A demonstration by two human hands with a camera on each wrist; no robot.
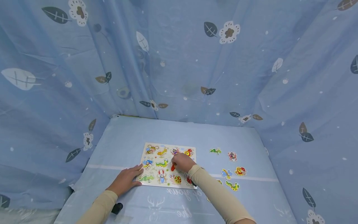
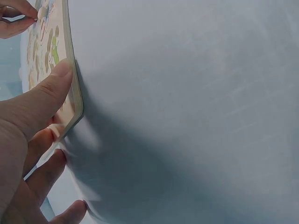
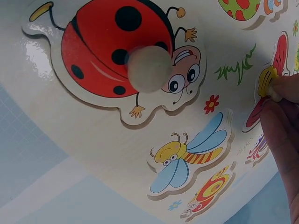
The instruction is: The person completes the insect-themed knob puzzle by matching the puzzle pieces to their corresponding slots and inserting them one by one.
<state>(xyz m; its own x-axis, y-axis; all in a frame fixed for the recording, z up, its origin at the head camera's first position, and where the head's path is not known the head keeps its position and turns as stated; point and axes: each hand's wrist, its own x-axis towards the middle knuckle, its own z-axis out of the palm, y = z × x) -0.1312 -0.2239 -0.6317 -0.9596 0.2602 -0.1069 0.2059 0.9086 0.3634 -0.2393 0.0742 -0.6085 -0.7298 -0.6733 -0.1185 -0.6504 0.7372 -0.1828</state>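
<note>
A white insect puzzle board (image 1: 167,183) lies on the table, with colourful bug pictures across it. My left hand (image 1: 127,179) rests against its left edge; in the left wrist view the thumb (image 2: 51,88) lies over the rim and the other fingers are spread. My right hand (image 1: 183,162) is over the board's right half. Thumb and finger pinch the small knob of a red-winged, yellow-bodied insect piece (image 3: 267,79), partly hidden by them. Near it are a ladybug piece (image 3: 103,51) with a round wooden knob (image 3: 150,69) and a blue-winged dragonfly (image 3: 191,156).
Right of the board lie several loose pieces: a green grasshopper (image 1: 215,151), a dark red bug (image 1: 232,156), a dragonfly (image 1: 226,174), a red-yellow butterfly (image 1: 240,171) and a caterpillar (image 1: 232,185). My right forearm partly covers others. Patterned blue curtains (image 1: 179,62) surround the table.
</note>
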